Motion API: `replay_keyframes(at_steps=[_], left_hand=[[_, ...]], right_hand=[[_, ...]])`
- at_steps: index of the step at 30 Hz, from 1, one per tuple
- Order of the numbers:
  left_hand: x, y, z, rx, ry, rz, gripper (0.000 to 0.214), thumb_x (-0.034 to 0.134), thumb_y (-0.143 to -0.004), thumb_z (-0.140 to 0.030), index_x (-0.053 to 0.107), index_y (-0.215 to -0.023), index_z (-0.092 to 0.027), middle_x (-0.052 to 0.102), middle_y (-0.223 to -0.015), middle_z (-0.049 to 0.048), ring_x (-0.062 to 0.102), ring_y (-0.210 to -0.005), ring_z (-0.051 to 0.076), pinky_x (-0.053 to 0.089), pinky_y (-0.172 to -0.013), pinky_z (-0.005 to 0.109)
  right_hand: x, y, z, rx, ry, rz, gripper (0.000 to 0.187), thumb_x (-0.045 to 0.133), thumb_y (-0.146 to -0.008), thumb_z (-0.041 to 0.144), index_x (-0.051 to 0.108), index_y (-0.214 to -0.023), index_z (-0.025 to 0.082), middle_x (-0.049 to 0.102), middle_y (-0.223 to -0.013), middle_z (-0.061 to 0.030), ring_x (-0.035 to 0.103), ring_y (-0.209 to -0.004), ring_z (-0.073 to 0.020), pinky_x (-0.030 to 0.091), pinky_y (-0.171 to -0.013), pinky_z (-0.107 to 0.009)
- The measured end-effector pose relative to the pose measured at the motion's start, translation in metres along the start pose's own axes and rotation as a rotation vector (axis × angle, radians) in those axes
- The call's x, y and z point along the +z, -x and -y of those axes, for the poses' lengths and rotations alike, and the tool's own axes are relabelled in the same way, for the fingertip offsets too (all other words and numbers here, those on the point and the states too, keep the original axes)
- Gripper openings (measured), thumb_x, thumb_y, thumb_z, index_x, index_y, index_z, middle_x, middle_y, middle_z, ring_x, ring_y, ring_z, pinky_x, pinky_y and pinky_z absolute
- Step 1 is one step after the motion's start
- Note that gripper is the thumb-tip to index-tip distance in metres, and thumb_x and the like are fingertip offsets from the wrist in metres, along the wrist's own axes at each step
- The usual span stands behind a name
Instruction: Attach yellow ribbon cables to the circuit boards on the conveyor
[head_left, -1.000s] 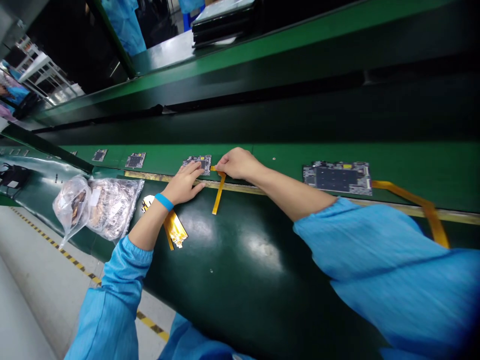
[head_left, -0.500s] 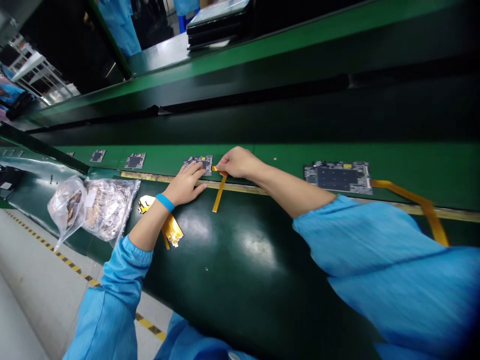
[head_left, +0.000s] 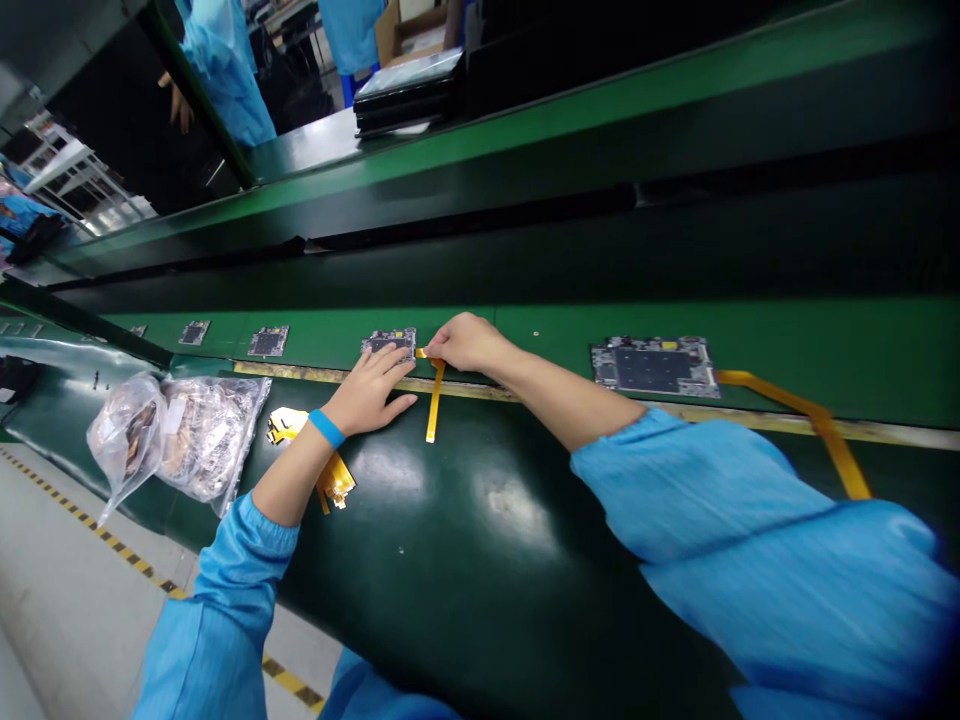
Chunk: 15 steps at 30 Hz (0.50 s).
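A small circuit board (head_left: 390, 343) lies on the green conveyor belt (head_left: 540, 330). My left hand (head_left: 369, 388) rests with fingers stretched flat against the board's near edge. My right hand (head_left: 466, 342) is closed in a pinch on the top end of an orange flat cable (head_left: 433, 402), right at the board's right edge. The cable hangs down over the dark green bench (head_left: 465, 520). A blue band sits on my left wrist.
A larger board (head_left: 651, 366) with its own orange cable (head_left: 817, 425) lies to the right on the belt. More small boards (head_left: 268, 341) sit further left. Clear bags of parts (head_left: 180, 425) and loose orange cables (head_left: 330, 475) lie by my left arm. People in blue stand at the back left.
Both hands stay at the board and cable. The view has shifted a little, and the boards sit slightly further left on the belt.
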<state>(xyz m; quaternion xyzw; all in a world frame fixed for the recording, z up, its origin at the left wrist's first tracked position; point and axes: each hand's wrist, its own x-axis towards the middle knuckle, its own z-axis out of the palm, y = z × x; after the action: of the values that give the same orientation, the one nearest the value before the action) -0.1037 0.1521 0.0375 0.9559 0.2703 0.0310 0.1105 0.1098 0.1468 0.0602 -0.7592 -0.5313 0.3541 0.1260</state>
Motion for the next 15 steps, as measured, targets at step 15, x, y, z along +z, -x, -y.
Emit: replay_keyframes(at_steps=[15], left_hand=[[0.004, -0.016, -0.028, 0.0, -0.086, 0.089, 0.061, 0.057, -0.102, -0.048, 0.052, -0.153, -0.015, 0.047, -0.162, 0.0156, 0.041, -0.151, 0.037, 0.032, -0.125, 0.063]], right_hand=[[-0.007, -0.001, -0.017, -0.026, 0.034, 0.002, 0.012, 0.073, -0.093, 0.023, 0.083, -0.089, 0.018, 0.069, -0.066, -0.0026, 0.06, -0.061, -0.0156, 0.038, -0.056, -0.026]])
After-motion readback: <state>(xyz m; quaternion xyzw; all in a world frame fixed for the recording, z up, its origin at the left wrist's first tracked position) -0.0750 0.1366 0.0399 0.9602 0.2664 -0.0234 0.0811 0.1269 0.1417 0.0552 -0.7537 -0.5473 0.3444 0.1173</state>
